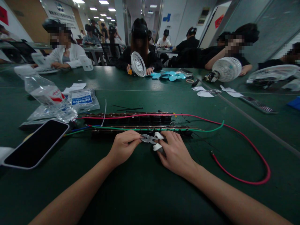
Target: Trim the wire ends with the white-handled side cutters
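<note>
My right hand (177, 153) grips the light-coloured handles of small pliers (147, 138), whose jaws point left. The fingers of my left hand (124, 146) are pinched together at the jaw tips; what they hold there is too small to make out. Just beyond both hands lie two long black strips (140, 119), side by side, with thin copper-coloured wires along them. A green wire (206, 130) runs over the nearer strip. Along the farther one passes a red cable (243, 132), which curls round on the table at the right. A white zip tie (104, 112) sticks up near their left end.
On the left are a phone (37, 143), a clear bottle (50, 92) and a plastic bag (85, 98). Across the green table (150, 193), people handle fan parts, near blue fan blades (172, 75). Another phone (257, 104) and paper scraps (205, 93) lie at the right.
</note>
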A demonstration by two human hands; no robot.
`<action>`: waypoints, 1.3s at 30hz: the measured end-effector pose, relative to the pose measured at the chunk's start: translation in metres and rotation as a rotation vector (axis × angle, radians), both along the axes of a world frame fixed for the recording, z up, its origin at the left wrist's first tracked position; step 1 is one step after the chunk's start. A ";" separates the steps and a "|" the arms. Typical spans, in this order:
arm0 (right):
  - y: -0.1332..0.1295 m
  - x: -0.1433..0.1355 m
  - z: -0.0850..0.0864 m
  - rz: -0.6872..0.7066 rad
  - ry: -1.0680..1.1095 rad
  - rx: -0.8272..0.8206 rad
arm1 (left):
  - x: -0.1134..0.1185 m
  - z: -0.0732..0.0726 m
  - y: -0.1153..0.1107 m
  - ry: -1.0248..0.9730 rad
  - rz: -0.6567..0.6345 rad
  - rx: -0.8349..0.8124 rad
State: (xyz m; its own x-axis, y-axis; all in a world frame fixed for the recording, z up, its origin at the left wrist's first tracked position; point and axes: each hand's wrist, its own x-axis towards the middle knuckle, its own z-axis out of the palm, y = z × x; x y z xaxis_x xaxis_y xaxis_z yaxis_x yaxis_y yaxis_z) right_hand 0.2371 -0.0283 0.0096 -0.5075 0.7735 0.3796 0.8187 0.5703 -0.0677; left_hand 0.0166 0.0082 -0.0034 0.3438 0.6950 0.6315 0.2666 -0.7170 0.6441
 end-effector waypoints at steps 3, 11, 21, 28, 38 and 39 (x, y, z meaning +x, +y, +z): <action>0.000 0.000 0.000 0.001 0.004 0.002 | -0.001 0.000 0.000 0.009 -0.005 -0.006; 0.001 0.000 0.000 0.013 0.007 0.000 | 0.000 0.003 0.000 0.011 -0.011 -0.032; 0.003 0.000 -0.002 0.017 0.002 0.014 | 0.001 0.003 0.000 0.009 -0.038 -0.059; 0.004 0.003 -0.005 0.047 0.017 0.026 | 0.001 0.002 0.000 0.008 -0.043 -0.060; 0.004 0.004 -0.010 0.052 0.034 0.041 | 0.001 0.000 0.001 0.003 -0.027 -0.060; 0.004 0.004 -0.010 0.051 0.034 0.038 | 0.001 0.000 0.000 0.004 -0.025 -0.061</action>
